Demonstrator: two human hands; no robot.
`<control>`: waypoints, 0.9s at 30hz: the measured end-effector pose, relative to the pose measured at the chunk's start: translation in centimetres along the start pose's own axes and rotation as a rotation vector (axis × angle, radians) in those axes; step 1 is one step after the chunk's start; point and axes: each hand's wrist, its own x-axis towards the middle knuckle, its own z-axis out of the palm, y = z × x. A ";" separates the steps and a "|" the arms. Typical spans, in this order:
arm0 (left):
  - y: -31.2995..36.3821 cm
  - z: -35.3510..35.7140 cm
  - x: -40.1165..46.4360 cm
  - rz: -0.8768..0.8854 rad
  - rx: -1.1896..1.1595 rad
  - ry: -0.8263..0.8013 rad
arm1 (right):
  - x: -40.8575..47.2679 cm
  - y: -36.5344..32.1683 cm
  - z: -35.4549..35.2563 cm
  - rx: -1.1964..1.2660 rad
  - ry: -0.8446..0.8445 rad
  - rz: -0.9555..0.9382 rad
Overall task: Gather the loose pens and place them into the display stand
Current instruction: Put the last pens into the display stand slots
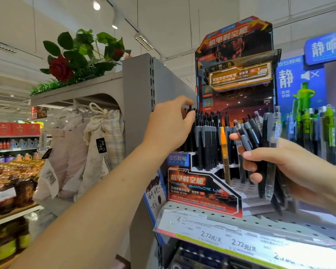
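A red and black cardboard display stand (204,189) stands on a perforated shelf (260,220). Several black pens (208,140) stand upright in its back left rows, and one orange pen (225,150) stands in the middle. My left hand (171,125) reaches to the stand's far left corner, its fingertips pinching the top of a black pen there. My right hand (291,166) grips a bundle of several black and clear pens (260,136) in front of the stand's right side. The stand's front right holes look bare.
A blue display with green pens (316,125) stands to the right. A grey shelf post (140,101) rises left of the stand, with cloth bags (103,140) hanging beyond it. Price labels (241,243) run along the shelf's front edge. Artificial roses (62,66) top the left shelving.
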 end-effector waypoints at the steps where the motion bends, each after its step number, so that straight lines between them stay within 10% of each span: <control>1: 0.1 0.0 0.2 -0.007 0.033 -0.071 | 0.0 0.0 -0.1 0.011 0.003 -0.002; 7: -0.1 0.0 0.5 -0.072 0.068 -0.251 | 0.0 -0.1 -0.1 0.175 0.086 -0.046; 13: 1.4 0.0 -1.7 -0.136 -0.212 0.135 | 0.0 0.1 0.2 0.202 0.190 -0.063; 19: 7.0 2.9 -6.0 -0.112 -0.526 -0.108 | -0.6 -0.4 1.0 -0.051 0.088 -0.226; 27: 8.3 3.6 -7.1 -0.261 -0.685 -0.022 | -0.5 -0.5 0.9 -0.183 0.065 -0.314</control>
